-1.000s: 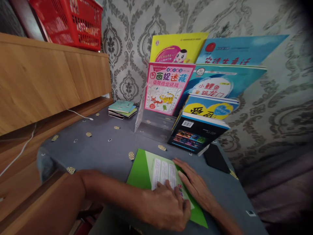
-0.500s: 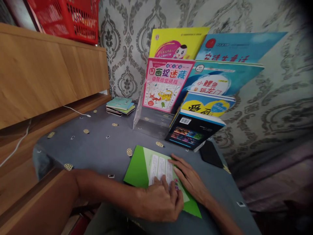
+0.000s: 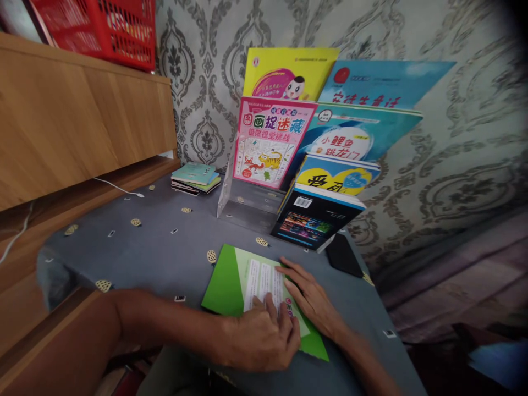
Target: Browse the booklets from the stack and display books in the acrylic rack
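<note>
A green book (image 3: 220, 283) with a pale green panel and white text boxes lies on the cloth in front of me, its cover side or page facing up. My left hand (image 3: 264, 338) reaches across it from the left. Its fingers are curled down against the lower middle of the book, and the thumb and whatever lies under the palm are hidden. Over the book's right edge rests my right hand (image 3: 313, 302), open, with its fingers stretched out and the fingertips touching the printed panel.
Behind the book, a clear acrylic stand (image 3: 247, 214) holds several picture books, including a pink one (image 3: 272, 143) and a black one (image 3: 313, 217). A black phone-like slab (image 3: 344, 256) lies to the right. Small books (image 3: 196, 176) are stacked near the wooden cabinet (image 3: 86, 121).
The whole scene has shifted slightly left as my head turned. Both hands keep nearly the same places on the green book.
</note>
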Demonstrator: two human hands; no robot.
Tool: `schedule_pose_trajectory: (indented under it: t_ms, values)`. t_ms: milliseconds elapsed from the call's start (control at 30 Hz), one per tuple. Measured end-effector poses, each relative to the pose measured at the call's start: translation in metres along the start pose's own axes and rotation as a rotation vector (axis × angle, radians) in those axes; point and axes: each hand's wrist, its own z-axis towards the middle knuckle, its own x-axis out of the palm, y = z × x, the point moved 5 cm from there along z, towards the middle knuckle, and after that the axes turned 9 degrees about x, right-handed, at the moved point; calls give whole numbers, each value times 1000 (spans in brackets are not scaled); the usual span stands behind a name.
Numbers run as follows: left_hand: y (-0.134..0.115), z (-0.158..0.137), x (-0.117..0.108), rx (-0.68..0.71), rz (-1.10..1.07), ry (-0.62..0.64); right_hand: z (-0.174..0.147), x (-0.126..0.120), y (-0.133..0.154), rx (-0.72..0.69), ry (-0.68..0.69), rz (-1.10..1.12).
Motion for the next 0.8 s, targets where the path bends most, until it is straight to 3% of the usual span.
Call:
schedule_pose_trajectory:
  t_ms: [467, 800]
  values:
    - [-1, -2, 2, -20, -21, 2, 0, 1, 0, -17, -19, -16]
    - [7, -14, 5, -29, -156, 86, 1, 6, -2, -14, -15, -55]
